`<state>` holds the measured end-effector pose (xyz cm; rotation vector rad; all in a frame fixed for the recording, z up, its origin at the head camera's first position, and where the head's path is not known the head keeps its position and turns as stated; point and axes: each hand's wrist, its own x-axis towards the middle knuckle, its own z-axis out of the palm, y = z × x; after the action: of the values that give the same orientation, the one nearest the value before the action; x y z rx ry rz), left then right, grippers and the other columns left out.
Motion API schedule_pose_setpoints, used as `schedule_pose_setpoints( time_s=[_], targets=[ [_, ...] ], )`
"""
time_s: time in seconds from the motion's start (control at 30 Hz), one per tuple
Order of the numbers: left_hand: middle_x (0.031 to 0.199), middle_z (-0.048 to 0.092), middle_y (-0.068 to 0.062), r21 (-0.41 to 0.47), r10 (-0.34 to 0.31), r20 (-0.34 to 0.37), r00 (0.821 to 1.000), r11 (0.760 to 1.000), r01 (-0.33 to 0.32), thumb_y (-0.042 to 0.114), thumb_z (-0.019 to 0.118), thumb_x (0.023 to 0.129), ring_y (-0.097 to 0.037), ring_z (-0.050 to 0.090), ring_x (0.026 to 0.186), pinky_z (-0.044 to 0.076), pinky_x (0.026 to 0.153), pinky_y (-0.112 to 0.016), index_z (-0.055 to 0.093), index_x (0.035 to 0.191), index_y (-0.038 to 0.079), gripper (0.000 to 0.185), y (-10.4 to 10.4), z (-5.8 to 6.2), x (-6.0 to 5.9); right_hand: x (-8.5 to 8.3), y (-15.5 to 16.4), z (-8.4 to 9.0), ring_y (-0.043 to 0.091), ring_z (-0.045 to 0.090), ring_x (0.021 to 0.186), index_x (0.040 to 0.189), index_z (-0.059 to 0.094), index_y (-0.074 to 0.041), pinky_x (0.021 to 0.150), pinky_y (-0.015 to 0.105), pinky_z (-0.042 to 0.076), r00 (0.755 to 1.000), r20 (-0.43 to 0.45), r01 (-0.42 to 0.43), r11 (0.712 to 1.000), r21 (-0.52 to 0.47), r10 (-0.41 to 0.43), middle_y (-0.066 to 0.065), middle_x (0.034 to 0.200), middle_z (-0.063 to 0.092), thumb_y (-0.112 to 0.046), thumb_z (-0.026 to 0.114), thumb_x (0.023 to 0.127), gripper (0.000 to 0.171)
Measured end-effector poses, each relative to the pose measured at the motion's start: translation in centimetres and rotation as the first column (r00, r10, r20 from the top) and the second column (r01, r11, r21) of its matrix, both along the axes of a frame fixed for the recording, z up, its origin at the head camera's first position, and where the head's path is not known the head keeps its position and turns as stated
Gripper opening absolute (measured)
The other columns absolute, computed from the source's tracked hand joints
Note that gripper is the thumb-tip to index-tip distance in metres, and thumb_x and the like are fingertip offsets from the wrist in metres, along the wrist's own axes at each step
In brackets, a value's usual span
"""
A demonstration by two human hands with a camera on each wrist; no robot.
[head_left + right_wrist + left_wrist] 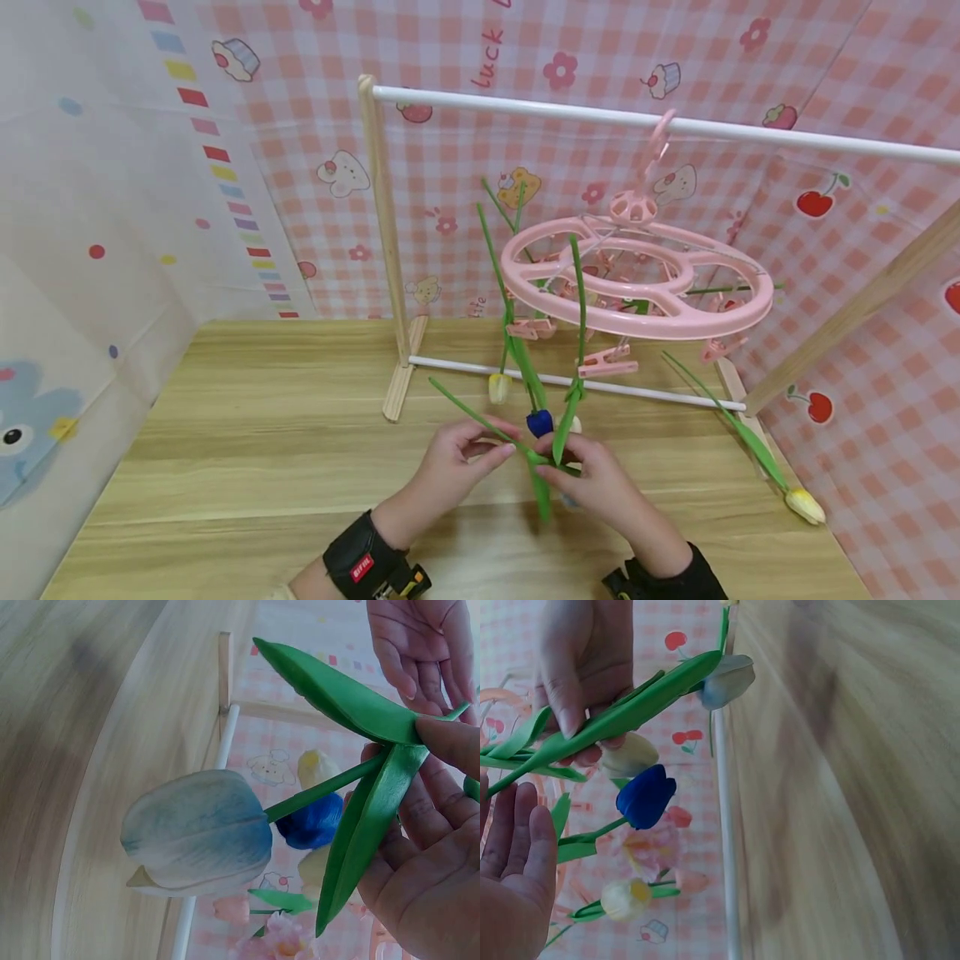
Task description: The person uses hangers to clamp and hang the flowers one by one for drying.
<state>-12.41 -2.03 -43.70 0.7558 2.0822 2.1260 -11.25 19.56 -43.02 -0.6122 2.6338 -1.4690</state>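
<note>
In the right wrist view, a pale blue-and-white artificial tulip [196, 834] points its bloom away from the hands, with two green leaves spread at its stem. My right hand [592, 475] pinches it where the leaves join the stem. Thumb and fingers of my left hand [465, 458] hold the same stem farther toward its bare end. Just beyond the hands, a dark blue tulip [538, 422] hangs head down, beside a cream tulip [630, 755] partly hidden by leaves. A yellow-white tulip [499, 388] hangs farther left.
A pink oval clip hanger [637, 321] hangs by its hook from the white rail [517, 103] of a wooden-legged rack. Pink clips [607, 362] dangle beneath it, some holding flowers. Another yellow-white tulip [804, 505] lies on the wooden table [262, 467] at right.
</note>
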Motion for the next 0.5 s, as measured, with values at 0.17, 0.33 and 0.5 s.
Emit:
schedule_pose_setpoints(
  time_s=[0.17,0.33,0.5],
  targets=[
    [0.107,0.067,-0.020,0.032,0.062,0.026,0.998,0.998,-0.063,0.011,0.065,0.089,-0.010,0.065,0.097,0.055,0.086,-0.028,0.065,0.106,-0.002,0.022,0.15,-0.26,0.18,-0.07,-0.34,0.11,0.010,0.063,0.093,0.098,0.067,-0.013,0.082,0.027,0.054,0.999,0.040,0.012,1.000,0.006,-0.012,-0.001,0.096,0.069,-0.015,0.071,0.084,0.015],
    [0.102,0.068,-0.021,0.076,0.125,0.021,0.992,0.989,-0.126,0.006,0.066,0.087,-0.008,0.067,0.092,0.057,0.083,-0.028,0.066,0.100,-0.004,0.017,0.06,-0.16,0.31,-0.01,-0.54,0.32,0.013,0.063,0.095,0.099,0.068,-0.014,0.083,0.028,0.054,0.998,0.068,0.014,1.000,0.003,-0.014,0.000,0.100,0.068,-0.018,0.071,0.085,0.015],
    [0.099,0.068,-0.023,0.118,0.145,0.013,0.989,0.982,-0.146,0.004,0.067,0.086,-0.008,0.068,0.089,0.057,0.081,-0.028,0.066,0.098,-0.006,0.015,0.08,-0.11,0.15,0.06,-0.45,0.34,0.011,0.063,0.094,0.100,0.068,-0.013,0.083,0.026,0.054,0.997,0.070,0.013,1.000,-0.011,-0.013,0.000,0.100,0.068,-0.020,0.071,0.085,0.017]
  ],
)
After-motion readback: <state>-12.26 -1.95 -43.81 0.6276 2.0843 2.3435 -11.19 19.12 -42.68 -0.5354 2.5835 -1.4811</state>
